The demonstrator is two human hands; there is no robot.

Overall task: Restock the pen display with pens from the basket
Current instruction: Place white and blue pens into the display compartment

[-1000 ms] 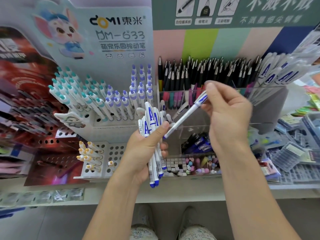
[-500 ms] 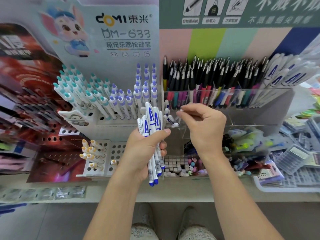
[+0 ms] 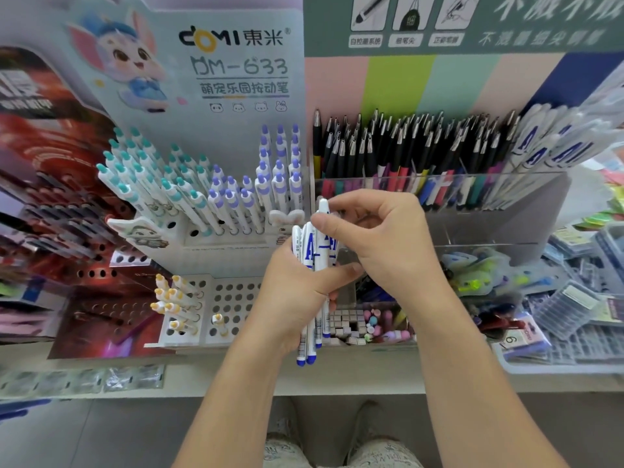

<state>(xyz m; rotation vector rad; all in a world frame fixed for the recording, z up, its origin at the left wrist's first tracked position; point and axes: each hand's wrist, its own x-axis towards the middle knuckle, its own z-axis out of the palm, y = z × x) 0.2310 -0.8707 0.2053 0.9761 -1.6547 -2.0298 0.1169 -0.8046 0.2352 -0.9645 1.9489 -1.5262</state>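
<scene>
My left hand grips a bundle of white pens with blue lettering, tips pointing down below the fist. My right hand pinches the top of one pen sticking up from that bundle. Behind stands the clear acrylic pen display, filled with black pens and, at its right end, several matching white-and-blue pens. No basket is in view.
A white peg rack on the left holds teal and purple capped pens; a lower rack has a few yellow ones. Erasers sit in a clear tray. Packaged stationery crowds the right. The shelf edge runs along the front.
My right hand, which held a single pen up near the display, came down to the left and now pinches the top of a pen in the bundle. The left hand stayed put.
</scene>
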